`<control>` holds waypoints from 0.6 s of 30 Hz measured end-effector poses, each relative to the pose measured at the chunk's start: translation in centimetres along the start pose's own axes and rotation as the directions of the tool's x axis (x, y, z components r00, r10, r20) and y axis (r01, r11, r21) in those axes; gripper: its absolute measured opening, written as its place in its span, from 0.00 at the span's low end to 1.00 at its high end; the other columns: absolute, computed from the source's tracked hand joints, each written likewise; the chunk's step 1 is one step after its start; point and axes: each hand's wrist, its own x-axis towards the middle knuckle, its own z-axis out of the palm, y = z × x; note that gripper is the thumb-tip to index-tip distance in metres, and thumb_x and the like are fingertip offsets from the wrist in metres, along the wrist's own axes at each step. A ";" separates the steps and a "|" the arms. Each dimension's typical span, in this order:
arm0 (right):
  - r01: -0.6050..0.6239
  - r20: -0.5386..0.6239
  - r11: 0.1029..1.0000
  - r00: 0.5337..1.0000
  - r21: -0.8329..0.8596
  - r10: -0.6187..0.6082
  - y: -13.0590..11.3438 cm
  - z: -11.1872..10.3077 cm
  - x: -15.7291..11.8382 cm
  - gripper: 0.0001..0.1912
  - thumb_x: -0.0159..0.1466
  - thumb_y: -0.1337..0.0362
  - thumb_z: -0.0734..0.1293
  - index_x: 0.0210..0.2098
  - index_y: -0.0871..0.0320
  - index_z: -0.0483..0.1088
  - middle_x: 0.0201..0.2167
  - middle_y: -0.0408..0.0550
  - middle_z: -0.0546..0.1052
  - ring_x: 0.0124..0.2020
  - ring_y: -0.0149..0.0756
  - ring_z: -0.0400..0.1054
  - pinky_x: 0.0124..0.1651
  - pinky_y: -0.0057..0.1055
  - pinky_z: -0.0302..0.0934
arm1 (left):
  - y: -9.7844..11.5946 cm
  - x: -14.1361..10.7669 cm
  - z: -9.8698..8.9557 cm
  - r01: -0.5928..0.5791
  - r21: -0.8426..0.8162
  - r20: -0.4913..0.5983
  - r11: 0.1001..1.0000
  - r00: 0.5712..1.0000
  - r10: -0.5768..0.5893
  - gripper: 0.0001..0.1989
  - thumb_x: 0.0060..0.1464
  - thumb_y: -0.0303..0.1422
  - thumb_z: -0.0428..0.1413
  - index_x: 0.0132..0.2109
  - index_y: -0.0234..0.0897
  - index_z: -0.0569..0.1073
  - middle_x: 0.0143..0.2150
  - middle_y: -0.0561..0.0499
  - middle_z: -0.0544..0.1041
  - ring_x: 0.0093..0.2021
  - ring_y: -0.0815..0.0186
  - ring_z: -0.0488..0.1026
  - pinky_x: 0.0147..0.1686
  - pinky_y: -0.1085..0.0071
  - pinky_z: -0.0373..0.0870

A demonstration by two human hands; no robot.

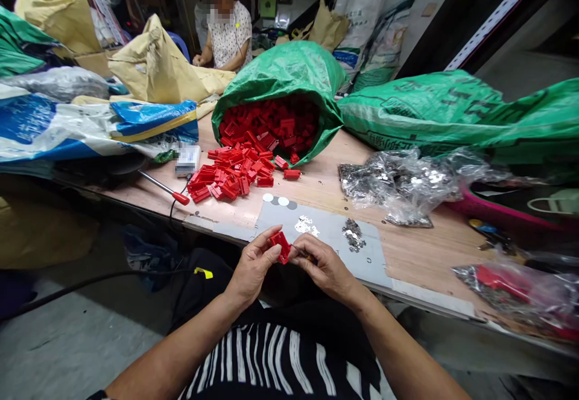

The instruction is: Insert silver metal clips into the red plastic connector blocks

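Observation:
Between thumb and fingers, my left hand [254, 265] holds a small red plastic part [281, 247] just above the table's front edge. My right hand [326, 265] is closed on a thin tool [304, 253] with a dark and orange handle, its tip at the red part. Behind my hands, a grey sheet [368, 261] carries a small pile of shiny pieces [306, 225] and a pile of darker metal pieces [353, 235]. Many red parts [230, 171] spill from the mouth of a green sack [280, 68].
Clear bags of metal pieces [402, 180] lie right of the sheet. A red-handled tool [165, 188] sticks out at the left. Another green sack [420, 110] and a blue-white sack [67, 125] flank the table [434, 261]. A person [230, 38] sits across.

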 end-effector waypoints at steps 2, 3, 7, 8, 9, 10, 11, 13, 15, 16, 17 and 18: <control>0.000 0.005 1.000 1.000 0.019 0.000 0.2 -0.1 -0.1 0.05 0.65 0.69 0.62 0.35 0.55 0.68 0.34 0.46 0.70 0.38 0.33 0.64 0.42 0.30 0.58 | -0.1 0.1 -0.2 -0.019 0.050 0.006 0.999 1.000 0.019 0.23 0.51 0.33 0.60 0.56 0.43 0.71 0.45 0.50 0.78 0.43 0.67 0.72 0.49 0.70 0.64; -0.016 0.000 0.999 1.000 0.030 0.016 0.2 -0.1 -0.1 0.04 0.65 0.68 0.62 0.36 0.55 0.68 0.34 0.45 0.70 0.37 0.33 0.64 0.42 0.29 0.58 | -0.1 0.1 -0.3 -0.027 0.074 0.011 0.997 1.000 0.027 0.23 0.51 0.33 0.60 0.56 0.43 0.71 0.45 0.50 0.77 0.44 0.67 0.72 0.50 0.69 0.63; -0.122 -0.024 0.990 0.992 0.066 0.124 0.3 0.0 -0.4 0.02 0.65 0.65 0.63 0.36 0.55 0.67 0.31 0.42 0.68 0.31 0.31 0.60 0.36 0.27 0.55 | -0.4 0.2 -0.6 -0.048 0.117 0.023 0.992 0.999 0.046 0.23 0.52 0.33 0.59 0.57 0.42 0.70 0.47 0.49 0.77 0.46 0.64 0.71 0.52 0.67 0.63; -0.145 -0.026 0.987 0.989 0.074 0.147 0.3 0.0 -0.4 0.02 0.65 0.64 0.63 0.36 0.56 0.67 0.30 0.41 0.67 0.29 0.30 0.58 0.34 0.27 0.54 | -0.5 0.1 -0.6 -0.049 0.122 0.023 0.991 0.999 0.047 0.23 0.52 0.33 0.59 0.56 0.42 0.70 0.47 0.49 0.77 0.47 0.64 0.71 0.52 0.67 0.63; -0.164 -0.028 0.983 0.986 0.085 0.166 0.3 0.1 -0.5 0.03 0.65 0.63 0.63 0.36 0.56 0.67 0.29 0.41 0.66 0.29 0.30 0.57 0.34 0.27 0.54 | -0.6 0.1 -0.6 -0.050 0.127 0.024 0.991 0.999 0.048 0.23 0.52 0.33 0.59 0.56 0.42 0.71 0.47 0.49 0.77 0.47 0.64 0.71 0.52 0.67 0.63; -0.179 -0.030 0.979 0.983 0.096 0.182 0.4 0.1 -0.5 0.04 0.65 0.62 0.63 0.35 0.56 0.66 0.28 0.40 0.65 0.28 0.30 0.56 0.33 0.27 0.53 | -0.6 0.1 -0.5 -0.052 0.132 0.026 0.990 0.998 0.049 0.22 0.52 0.34 0.59 0.56 0.41 0.71 0.47 0.49 0.77 0.47 0.64 0.71 0.52 0.67 0.63; -0.192 -0.033 0.976 0.980 0.105 0.196 0.4 0.1 -0.6 0.05 0.65 0.61 0.63 0.35 0.56 0.65 0.28 0.40 0.65 0.28 0.30 0.56 0.33 0.27 0.53 | -0.7 0.1 -0.5 -0.055 0.137 0.029 0.989 0.998 0.052 0.22 0.52 0.34 0.59 0.55 0.41 0.71 0.47 0.49 0.77 0.47 0.64 0.72 0.52 0.67 0.63; -0.215 -0.032 0.969 0.975 0.125 0.220 0.5 0.2 -0.6 0.07 0.64 0.60 0.63 0.34 0.56 0.64 0.28 0.40 0.64 0.29 0.30 0.56 0.34 0.27 0.54 | -0.7 0.0 -0.4 -0.067 0.157 0.036 0.985 0.997 0.063 0.21 0.52 0.34 0.59 0.54 0.41 0.72 0.47 0.49 0.77 0.47 0.64 0.72 0.52 0.67 0.64; -0.234 -0.023 0.962 0.971 0.142 0.240 0.7 0.3 -0.7 0.08 0.64 0.58 0.63 0.34 0.55 0.62 0.28 0.40 0.64 0.30 0.30 0.57 0.35 0.27 0.54 | -0.8 0.0 -0.3 -0.079 0.181 0.041 0.980 0.997 0.073 0.21 0.52 0.34 0.60 0.54 0.42 0.72 0.47 0.49 0.77 0.47 0.64 0.72 0.52 0.68 0.64; -0.241 -0.021 0.959 0.969 0.152 0.247 0.8 0.4 -0.7 0.08 0.64 0.57 0.63 0.34 0.55 0.62 0.28 0.40 0.64 0.30 0.31 0.57 0.35 0.28 0.55 | -0.8 -0.1 -0.3 -0.083 0.191 0.041 0.978 0.996 0.076 0.20 0.52 0.34 0.59 0.54 0.42 0.72 0.47 0.50 0.77 0.47 0.63 0.72 0.52 0.68 0.64; -0.245 -0.021 0.955 0.968 0.165 0.252 0.8 0.4 -0.7 0.09 0.64 0.57 0.62 0.34 0.55 0.61 0.28 0.40 0.64 0.30 0.31 0.57 0.36 0.28 0.55 | -0.9 0.0 -0.2 -0.086 0.197 0.040 0.977 0.996 0.079 0.20 0.52 0.34 0.59 0.54 0.42 0.72 0.47 0.50 0.77 0.47 0.63 0.72 0.52 0.68 0.64; -0.247 -0.023 0.952 0.967 0.180 0.255 0.8 0.5 -0.7 0.10 0.64 0.56 0.62 0.34 0.55 0.61 0.29 0.40 0.64 0.31 0.31 0.58 0.36 0.28 0.56 | -0.9 0.0 -0.2 -0.088 0.196 0.038 0.977 0.996 0.082 0.20 0.52 0.34 0.59 0.54 0.42 0.72 0.47 0.50 0.77 0.47 0.63 0.72 0.52 0.68 0.65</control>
